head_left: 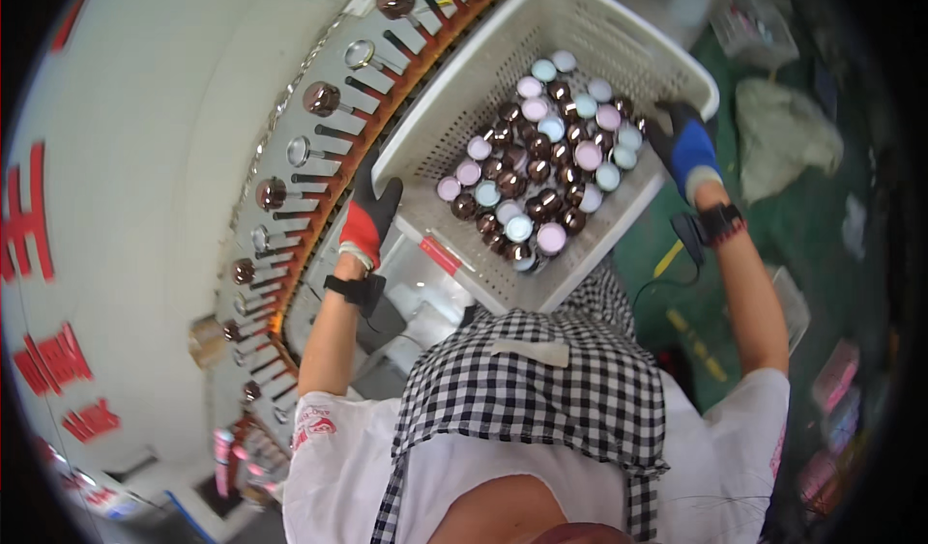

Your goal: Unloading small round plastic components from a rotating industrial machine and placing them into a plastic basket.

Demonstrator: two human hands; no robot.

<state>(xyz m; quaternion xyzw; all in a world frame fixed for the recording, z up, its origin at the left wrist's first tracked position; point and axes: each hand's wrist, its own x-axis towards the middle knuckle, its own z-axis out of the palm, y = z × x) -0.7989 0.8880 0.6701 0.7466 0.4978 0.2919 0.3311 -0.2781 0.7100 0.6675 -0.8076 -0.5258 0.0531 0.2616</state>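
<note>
A light grey plastic basket [498, 296] with perforated walls is held tilted in front of me. In it lie several small round caps: shiny brown domed ones [538, 146], pink ones [551, 239] and pale blue ones [518, 227]. My left hand [371, 211], in a red glove with black fingers, grips the basket's left side, its fingers partly hidden. On the right side, my right hand [685, 148], in a blue glove with black fingers, holds the basket's rim. Its fingertips curl over the edge.
Along my left curves a conveyor line [333, 172] with upright rods, some topped by brown caps [322, 99] and open rings [360, 54]. A crumpled pale bag [785, 138] lies on the green floor [677, 293] at right, near clear plastic bins [754, 22]. A cable hangs by my right wrist.
</note>
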